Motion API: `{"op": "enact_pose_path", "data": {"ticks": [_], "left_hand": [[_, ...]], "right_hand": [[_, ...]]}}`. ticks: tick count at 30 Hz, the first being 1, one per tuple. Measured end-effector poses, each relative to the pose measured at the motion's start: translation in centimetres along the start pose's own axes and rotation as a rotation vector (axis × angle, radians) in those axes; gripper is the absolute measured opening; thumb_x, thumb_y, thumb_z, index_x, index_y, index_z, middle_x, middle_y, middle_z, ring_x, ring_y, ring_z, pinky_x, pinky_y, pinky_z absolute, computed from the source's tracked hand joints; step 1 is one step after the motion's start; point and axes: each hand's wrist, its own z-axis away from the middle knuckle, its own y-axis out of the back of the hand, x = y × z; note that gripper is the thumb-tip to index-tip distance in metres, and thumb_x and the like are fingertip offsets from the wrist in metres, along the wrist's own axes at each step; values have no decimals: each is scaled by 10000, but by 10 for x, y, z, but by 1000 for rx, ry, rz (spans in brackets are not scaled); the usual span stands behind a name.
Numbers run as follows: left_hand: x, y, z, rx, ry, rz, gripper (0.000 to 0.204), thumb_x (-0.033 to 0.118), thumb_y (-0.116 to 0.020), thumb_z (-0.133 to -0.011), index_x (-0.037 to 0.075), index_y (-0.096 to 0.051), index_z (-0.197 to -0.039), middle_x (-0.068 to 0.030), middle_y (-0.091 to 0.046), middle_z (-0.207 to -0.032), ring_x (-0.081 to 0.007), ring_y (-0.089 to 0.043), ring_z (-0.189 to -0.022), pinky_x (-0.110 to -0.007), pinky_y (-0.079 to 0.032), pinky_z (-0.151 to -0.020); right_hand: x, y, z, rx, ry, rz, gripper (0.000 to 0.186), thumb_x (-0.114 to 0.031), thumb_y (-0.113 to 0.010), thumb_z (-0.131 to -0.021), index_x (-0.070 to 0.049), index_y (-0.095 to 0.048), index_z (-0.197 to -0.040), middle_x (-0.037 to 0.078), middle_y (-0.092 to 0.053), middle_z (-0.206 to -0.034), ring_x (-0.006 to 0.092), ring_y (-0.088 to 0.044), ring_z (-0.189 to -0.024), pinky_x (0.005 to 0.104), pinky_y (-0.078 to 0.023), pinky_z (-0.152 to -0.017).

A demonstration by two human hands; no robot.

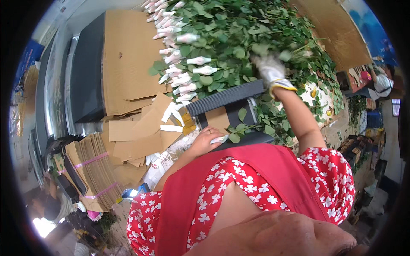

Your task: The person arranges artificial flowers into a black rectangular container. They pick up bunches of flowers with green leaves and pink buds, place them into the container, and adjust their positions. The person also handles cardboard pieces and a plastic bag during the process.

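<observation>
Left hand (203,142) holds sleeved bud (221,139), black stand's (258,138) near-left corner; right hand (270,70) blurred, can't tell. Likely light, crushable: grip stem (245,127).

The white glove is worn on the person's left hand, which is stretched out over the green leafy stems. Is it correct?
Not quite: the head view shows the white glove on the right hand, not the left, stretched out over the green leafy stems.

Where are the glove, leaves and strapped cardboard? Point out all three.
Glove (274,74), head view: back of the glove.
Leaves (239,52), head view: middle of the pile.
Strapped cardboard (96,174), head view: between its pink straps.
</observation>
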Motion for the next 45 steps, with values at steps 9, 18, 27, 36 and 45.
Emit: {"op": "enact_pose_path", "data": {"ticks": [9,18,27,36,45], "left_hand": [[9,4,0,21,56,-83,403,136,-814,-716,47,-690,-1088,-113,-698,-1054,-309,-616,-1028,-406,-462,-965],[28,8,6,33,163,-105,332,66,-766,-752,43,-702,-1077,-127,-701,-1122,-301,-645,-1087,-369,-506,-952],[23,3,-2,27,195,-52,364,50,-795,-738,26,-702,-1089,-140,-698,-1118,-284,-659,-1051,-344,-506,-934],[8,-4,12,241,104,-219,439,52,-850,-656,191,-766,-1064,-197,-234,-1570,-388,-348,-1409,-412,-366,-1114],[17,7,7,-23,133,23,341,32,-801,-726,114,-740,-1051,-134,-580,-1254,-313,-596,-1138,-373,-510,-938]], "right_hand": [[11,3,34,481,293,-338,460,-104,-561,-864,-160,-545,-1320,129,-634,-1164,335,-627,-1089,532,-446,-1019],[27,47,34,657,357,-377,274,-107,-564,-857,-124,-656,-1114,110,-679,-863,312,-654,-877,448,-504,-916],[170,99,148,1160,315,-440,337,-5,-637,-785,-113,-676,-1102,139,-697,-1064,333,-659,-1010,437,-532,-880],[42,-112,147,6,510,-423,267,-138,-553,-848,-98,-650,-1094,178,-647,-1112,346,-643,-1038,435,-530,-885],[56,3,118,305,200,-306,348,-181,-581,-861,-140,-598,-1206,159,-663,-920,383,-659,-881,472,-538,-759]]}}
